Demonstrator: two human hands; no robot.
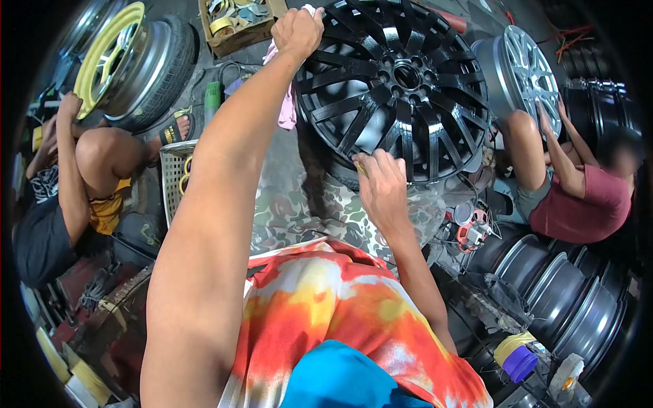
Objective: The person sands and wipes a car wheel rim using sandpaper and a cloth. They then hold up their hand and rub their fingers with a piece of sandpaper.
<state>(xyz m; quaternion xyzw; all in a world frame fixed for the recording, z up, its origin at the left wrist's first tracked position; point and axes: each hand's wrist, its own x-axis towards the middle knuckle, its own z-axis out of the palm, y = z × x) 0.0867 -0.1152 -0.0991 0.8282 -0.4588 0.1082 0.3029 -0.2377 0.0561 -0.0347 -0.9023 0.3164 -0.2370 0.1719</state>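
Note:
A glossy black multi-spoke wheel rim lies face up in front of me. My left hand is closed at its upper left edge, with a bit of whitish cloth showing past the fingers. At the rim's near edge, my right hand is closed with the fingertips against the rim. A small yellowish piece sticks out between its thumb and fingers; its kind is unclear. Pink cloth hangs just left of the rim, partly hidden by my left arm.
At left, a person's hand holds a yellow rim near a tire. Another person, right, touches a silver rim. Also around are a cardboard box, a plastic basket, a red power tool and stacked rims.

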